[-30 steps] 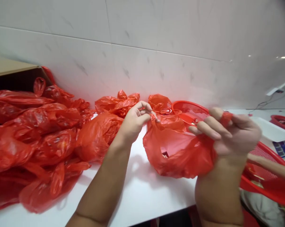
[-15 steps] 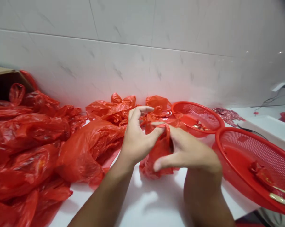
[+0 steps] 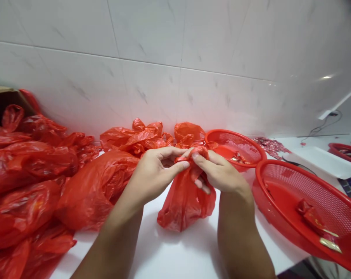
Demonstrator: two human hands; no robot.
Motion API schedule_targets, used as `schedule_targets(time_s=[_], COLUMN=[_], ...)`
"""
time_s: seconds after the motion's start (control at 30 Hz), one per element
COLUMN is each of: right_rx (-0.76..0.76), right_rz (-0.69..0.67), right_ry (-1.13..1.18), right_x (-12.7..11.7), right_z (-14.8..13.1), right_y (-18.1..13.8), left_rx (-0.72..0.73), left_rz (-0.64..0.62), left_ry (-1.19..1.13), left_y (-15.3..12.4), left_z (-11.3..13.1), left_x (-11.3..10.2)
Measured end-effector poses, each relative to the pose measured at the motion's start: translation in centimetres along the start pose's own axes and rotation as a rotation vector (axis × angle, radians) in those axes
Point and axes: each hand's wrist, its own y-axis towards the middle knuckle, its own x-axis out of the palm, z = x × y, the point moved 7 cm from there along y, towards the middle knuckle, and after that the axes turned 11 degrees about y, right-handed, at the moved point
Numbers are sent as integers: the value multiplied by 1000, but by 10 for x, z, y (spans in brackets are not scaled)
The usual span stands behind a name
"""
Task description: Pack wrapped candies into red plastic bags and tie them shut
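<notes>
A small red plastic bag (image 3: 184, 201) hangs just above the white table (image 3: 178, 252), its top gathered between both hands. My left hand (image 3: 152, 174) pinches the bag's handles from the left with thumb and fingers closed. My right hand (image 3: 218, 172) grips the same handles from the right, fingers closed and touching the left hand's fingertips. What is inside the bag is hidden.
A large heap of tied red bags (image 3: 32, 174) fills the left of the table, with more red bags (image 3: 134, 135) against the tiled wall. Two red mesh baskets (image 3: 236, 145) (image 3: 306, 205) stand to the right, holding a few small wrapped items. A cardboard box (image 3: 0, 100) sits far left.
My hands came together at the bag's top. The bag, first held wide open, is now bunched narrow and hangs between both hands. The view shifted right, showing more of the near basket.
</notes>
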Motion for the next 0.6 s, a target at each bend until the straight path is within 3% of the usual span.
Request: schedule_targets(time_s=[0.13, 0.23, 0.43, 0.6], right_rx=[-21, -46, -109, -200], right_rz=[96, 117, 121, 70], right_ry=[57, 93, 76, 55], right_x=[-6, -10, -17, -20], right_z=[-1, -2, -10, -19], right_y=[3, 6, 5, -2], left_rx=[-21, -1, 126, 161], left_rz=[170, 213, 23, -28], left_ry=[-2, 9, 107, 153], left_y=[-2, -4, -4, -5], left_z=[-4, -1, 12, 10], left_x=[-7, -10, 6, 14])
